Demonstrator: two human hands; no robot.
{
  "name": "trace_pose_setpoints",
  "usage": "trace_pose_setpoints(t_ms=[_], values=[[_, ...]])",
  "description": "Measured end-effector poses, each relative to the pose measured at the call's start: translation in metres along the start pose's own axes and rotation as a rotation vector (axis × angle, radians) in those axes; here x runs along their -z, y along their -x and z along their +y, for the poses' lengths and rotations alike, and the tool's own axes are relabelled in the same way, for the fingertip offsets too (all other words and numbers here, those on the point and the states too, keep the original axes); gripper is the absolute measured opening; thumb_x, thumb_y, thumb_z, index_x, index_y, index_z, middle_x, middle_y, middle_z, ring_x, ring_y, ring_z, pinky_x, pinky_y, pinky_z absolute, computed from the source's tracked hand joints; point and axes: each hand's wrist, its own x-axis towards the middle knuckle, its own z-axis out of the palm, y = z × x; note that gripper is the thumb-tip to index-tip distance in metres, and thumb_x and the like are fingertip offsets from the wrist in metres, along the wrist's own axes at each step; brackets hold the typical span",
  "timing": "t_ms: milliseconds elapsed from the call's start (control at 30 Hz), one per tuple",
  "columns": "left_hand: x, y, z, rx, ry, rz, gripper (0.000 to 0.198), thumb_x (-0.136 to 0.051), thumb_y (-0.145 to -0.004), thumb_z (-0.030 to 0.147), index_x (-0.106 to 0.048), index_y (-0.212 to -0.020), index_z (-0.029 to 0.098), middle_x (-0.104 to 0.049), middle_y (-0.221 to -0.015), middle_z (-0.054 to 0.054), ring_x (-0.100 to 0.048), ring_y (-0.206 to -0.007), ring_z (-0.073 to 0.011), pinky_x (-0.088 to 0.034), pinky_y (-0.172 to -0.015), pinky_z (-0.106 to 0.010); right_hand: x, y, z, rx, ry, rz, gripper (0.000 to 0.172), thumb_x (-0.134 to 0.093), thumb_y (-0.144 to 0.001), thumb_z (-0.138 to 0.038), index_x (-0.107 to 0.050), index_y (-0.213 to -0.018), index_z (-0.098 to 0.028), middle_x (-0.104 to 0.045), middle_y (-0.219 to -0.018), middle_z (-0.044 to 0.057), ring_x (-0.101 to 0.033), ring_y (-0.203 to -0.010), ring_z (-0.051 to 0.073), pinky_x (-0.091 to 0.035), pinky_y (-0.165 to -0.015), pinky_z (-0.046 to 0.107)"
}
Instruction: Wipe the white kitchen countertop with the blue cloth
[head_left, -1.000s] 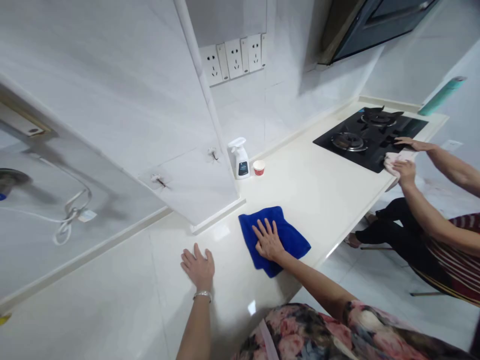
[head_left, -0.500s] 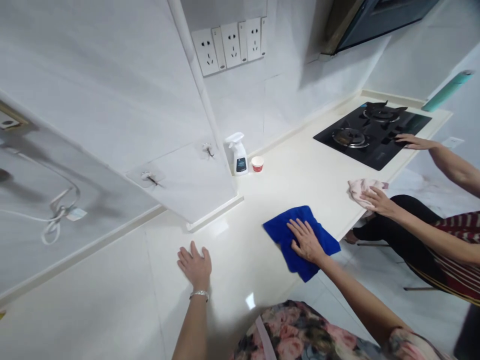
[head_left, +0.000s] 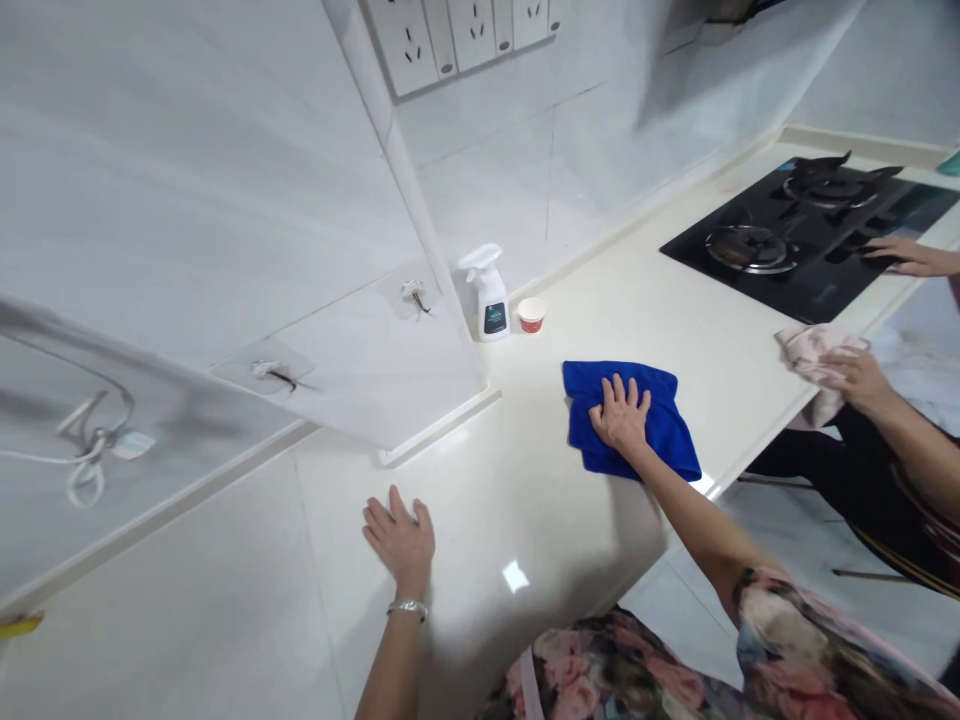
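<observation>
My right hand [head_left: 624,420] presses flat, fingers spread, on a blue cloth [head_left: 667,425] lying partly rumpled on the cream countertop [head_left: 480,490]. The cloth's near right corner reaches the counter's front edge. Off to the left, my left hand [head_left: 403,545] rests palm down on the bare counter with its fingers apart, a bracelet at its wrist. Behind the cloth, by the wall, stand a white spray bottle [head_left: 493,305] with a dark label and a small red and white tub [head_left: 532,315].
A black gas hob [head_left: 810,240] is set into the counter at the right. A co-worker's hand [head_left: 862,375] holds a pale pink cloth [head_left: 817,355] at the front edge; their other hand [head_left: 911,255] is at the hob. A wall panel [head_left: 352,370] with hooks stands at the left.
My right hand and the blue cloth have slid back from the front edge toward the wall. The co-worker's pink cloth has moved to the front edge. My view has shifted; my left hand stays put.
</observation>
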Motion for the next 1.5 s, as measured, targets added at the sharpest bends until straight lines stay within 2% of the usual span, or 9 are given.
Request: trace_pose_setpoints(t_ms=[300, 567, 867, 1000, 1267, 1367, 1500], values=[[-0.004, 0.003, -0.006, -0.002, -0.003, 0.001, 0.065, -0.046, -0.106, 0.044, -0.053, -0.161, 0.009, -0.033, -0.173, -0.032, -0.025, -0.166, -0.0447, -0.024, -0.132, -0.069, -0.015, -0.093, -0.023, -0.066, -0.055, -0.058, 0.075, -0.040, -0.095, -0.034, -0.042, -0.164, -0.007, -0.036, -0.174, 0.021, -0.024, -0.160, 0.048, -0.021, -0.125, 0.079], [0.002, 0.005, -0.002, 0.015, -0.072, -0.026, 0.063, -0.043, -0.107, 0.043, -0.052, -0.161, 0.011, -0.033, -0.174, -0.029, -0.025, -0.167, -0.0406, -0.027, -0.132, -0.067, -0.041, -0.158, -0.036, -0.054, -0.087, -0.047, 0.079, -0.042, -0.093, -0.035, -0.036, -0.167, -0.006, -0.032, -0.175, 0.024, -0.020, -0.160, 0.051, -0.017, -0.122, 0.086], [0.006, 0.004, -0.004, 0.001, -0.063, -0.030, 0.062, -0.043, -0.107, 0.042, -0.056, -0.156, 0.006, -0.037, -0.171, -0.032, -0.028, -0.165, -0.0424, -0.027, -0.132, -0.065, -0.055, -0.213, -0.045, 0.116, -0.058, -0.125, 0.081, -0.041, -0.094, -0.037, -0.032, -0.170, -0.010, -0.028, -0.178, 0.019, -0.018, -0.161, 0.049, -0.016, -0.125, 0.082], [0.008, 0.003, -0.003, 0.002, -0.067, -0.018, 0.062, -0.042, -0.107, 0.043, -0.058, -0.154, 0.005, -0.039, -0.169, -0.033, -0.031, -0.163, -0.0433, -0.029, -0.131, -0.064, -0.057, -0.219, -0.044, 0.174, -0.117, -0.121, 0.079, -0.045, -0.094, -0.036, -0.035, -0.169, -0.012, -0.031, -0.177, 0.018, -0.018, -0.160, 0.050, -0.013, -0.124, 0.083], [0.010, 0.001, 0.002, 0.032, -0.084, -0.029, 0.060, -0.042, -0.107, 0.042, -0.059, -0.154, 0.007, -0.040, -0.169, -0.030, -0.032, -0.163, -0.0399, -0.031, -0.131, -0.061, -0.050, -0.208, -0.045, 0.264, -0.128, -0.121, 0.073, -0.045, -0.095, -0.033, -0.044, -0.167, -0.019, -0.037, -0.176, 0.013, -0.023, -0.160, 0.046, -0.016, -0.128, 0.077], [0.010, 0.002, 0.002, 0.033, -0.079, -0.029, 0.062, -0.041, -0.108, 0.042, -0.058, -0.155, 0.006, -0.039, -0.170, -0.031, -0.031, -0.164, -0.0403, -0.029, -0.132, -0.061, -0.048, -0.194, -0.047, 0.229, -0.108, -0.092, 0.076, -0.046, -0.094, -0.032, -0.040, -0.168, -0.016, -0.034, -0.177, 0.016, -0.023, -0.161, 0.046, -0.018, -0.126, 0.078], [0.008, 0.003, 0.003, 0.048, -0.064, -0.037, 0.062, -0.044, -0.107, 0.042, -0.056, -0.157, 0.007, -0.036, -0.172, -0.030, -0.029, -0.165, -0.0401, -0.026, -0.133, -0.061, -0.042, -0.161, -0.047, 0.129, -0.083, -0.036, 0.077, -0.043, -0.095, -0.031, -0.037, -0.168, -0.010, -0.034, -0.175, 0.023, -0.025, -0.160, 0.048, -0.021, -0.124, 0.080]])
